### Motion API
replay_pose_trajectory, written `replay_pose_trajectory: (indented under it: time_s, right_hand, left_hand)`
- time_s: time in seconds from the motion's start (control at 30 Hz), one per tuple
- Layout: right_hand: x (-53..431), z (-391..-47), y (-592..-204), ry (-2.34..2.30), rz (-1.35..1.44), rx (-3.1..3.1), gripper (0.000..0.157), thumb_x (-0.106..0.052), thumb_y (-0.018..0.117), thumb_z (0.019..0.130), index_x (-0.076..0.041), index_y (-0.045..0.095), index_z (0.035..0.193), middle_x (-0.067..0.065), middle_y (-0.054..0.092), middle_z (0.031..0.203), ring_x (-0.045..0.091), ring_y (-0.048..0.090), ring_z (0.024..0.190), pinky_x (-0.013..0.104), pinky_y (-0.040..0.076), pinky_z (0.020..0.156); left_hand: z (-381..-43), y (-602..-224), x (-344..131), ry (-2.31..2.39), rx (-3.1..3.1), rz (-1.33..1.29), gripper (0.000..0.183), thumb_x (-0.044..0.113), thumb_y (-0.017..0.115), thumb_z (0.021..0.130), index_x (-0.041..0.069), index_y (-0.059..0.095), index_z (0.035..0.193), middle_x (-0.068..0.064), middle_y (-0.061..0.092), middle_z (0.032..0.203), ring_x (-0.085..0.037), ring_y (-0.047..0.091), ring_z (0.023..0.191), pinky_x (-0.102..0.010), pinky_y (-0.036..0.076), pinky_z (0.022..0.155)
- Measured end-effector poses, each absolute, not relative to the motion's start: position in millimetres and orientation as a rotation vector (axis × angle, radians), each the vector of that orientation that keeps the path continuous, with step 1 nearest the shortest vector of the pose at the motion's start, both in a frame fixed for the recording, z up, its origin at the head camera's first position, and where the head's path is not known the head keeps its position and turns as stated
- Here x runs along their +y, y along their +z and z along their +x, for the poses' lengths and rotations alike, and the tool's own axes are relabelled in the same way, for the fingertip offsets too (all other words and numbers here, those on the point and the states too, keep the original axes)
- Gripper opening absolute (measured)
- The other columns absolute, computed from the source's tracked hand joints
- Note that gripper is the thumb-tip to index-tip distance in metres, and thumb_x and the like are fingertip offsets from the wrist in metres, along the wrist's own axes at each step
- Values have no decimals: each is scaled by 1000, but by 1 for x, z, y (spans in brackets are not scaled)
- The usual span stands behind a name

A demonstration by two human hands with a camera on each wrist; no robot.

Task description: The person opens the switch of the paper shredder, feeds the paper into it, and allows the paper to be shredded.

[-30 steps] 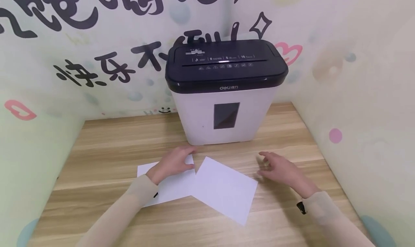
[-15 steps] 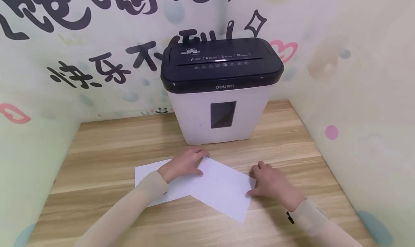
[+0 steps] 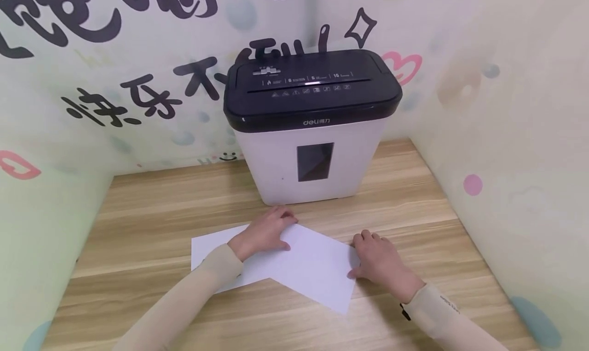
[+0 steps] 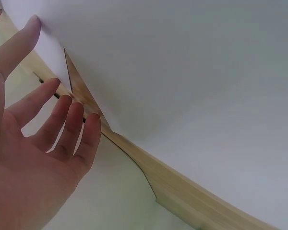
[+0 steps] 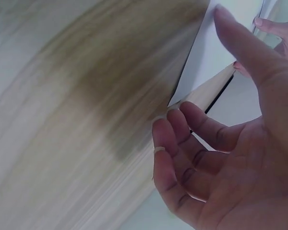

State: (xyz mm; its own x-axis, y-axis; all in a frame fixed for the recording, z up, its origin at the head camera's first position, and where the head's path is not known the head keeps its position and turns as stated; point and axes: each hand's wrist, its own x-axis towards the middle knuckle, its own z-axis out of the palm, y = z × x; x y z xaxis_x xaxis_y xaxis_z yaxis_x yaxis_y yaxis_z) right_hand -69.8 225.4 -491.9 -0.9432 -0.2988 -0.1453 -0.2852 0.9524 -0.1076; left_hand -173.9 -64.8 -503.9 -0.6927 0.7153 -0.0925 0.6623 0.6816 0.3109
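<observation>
Two white sheets of paper lie overlapping on the wooden table: a left sheet (image 3: 213,242) and a slanted right sheet (image 3: 319,266). The left hand (image 3: 263,232) reaches over both, its thumb on the right sheet and its fingertips by that sheet's top corner. At the sheet's right corner is the right hand (image 3: 381,263), thumb touching the paper near its edge. In the right wrist view, the fingers of the right hand (image 5: 216,163) are loosely bent beside the paper's corner. Relaxed, spread fingers show on the left hand (image 4: 43,139) in the left wrist view.
A white paper shredder (image 3: 276,156) with a black top stands just behind the sheets. A wall with black lettering (image 3: 154,97) closes off the back, and a right wall (image 3: 501,136) flanks the wooden table (image 3: 152,207).
The left hand has moved right, from the left sheet to the right sheet's top corner. The right hand has come in leftward and now touches the right sheet's edge.
</observation>
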Motion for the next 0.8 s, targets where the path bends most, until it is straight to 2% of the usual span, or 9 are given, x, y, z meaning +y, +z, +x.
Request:
replay_pose_trajectory:
  time_s: [0.17,0.37,0.53,0.63,0.7,0.8]
  right_hand:
    - [225,-73,-491,-136,-408,2911,69,-49,91,61,-4,60,103,6,54,88,23,55,77,42,50,69]
    - [224,-75,-492,-236,-379,2860,58,-42,92,65,-8,61,100,3,54,88,20,54,76,39,50,68]
    - [223,-76,-495,-459,-260,2758,59,-29,91,70,-9,55,111,4,65,95,18,60,79,39,52,71]
    - [226,-76,-498,-620,-158,2709,63,-20,89,72,-8,52,121,7,66,95,18,60,78,39,52,70]
    - [230,-76,-500,-727,-108,2698,64,-15,88,73,-6,52,126,8,67,95,17,58,76,36,50,68]
    - [238,-77,-503,-896,-58,2678,59,-12,86,75,-4,56,125,5,64,86,16,54,70,32,47,62]
  left_hand:
    - [-175,-506,-65,402,2697,1123,63,31,89,74,12,66,129,-7,53,136,-27,44,130,-45,39,107]
    - [-176,-508,-66,426,2702,1128,52,32,89,73,16,68,118,-6,52,135,-27,45,129,-47,40,107]
    - [-176,-511,-66,496,2679,1114,45,28,90,73,17,63,107,1,61,115,-19,57,106,-37,47,95]
    - [-174,-512,-66,588,2641,1034,46,24,89,74,16,60,108,3,66,106,-15,61,94,-33,50,87]
    - [-172,-513,-67,655,2631,978,48,21,89,74,15,60,112,0,69,107,-16,64,95,-34,52,86]
    - [-171,-515,-71,732,2651,921,54,21,89,75,14,59,119,-4,70,108,-18,64,95,-35,52,85]
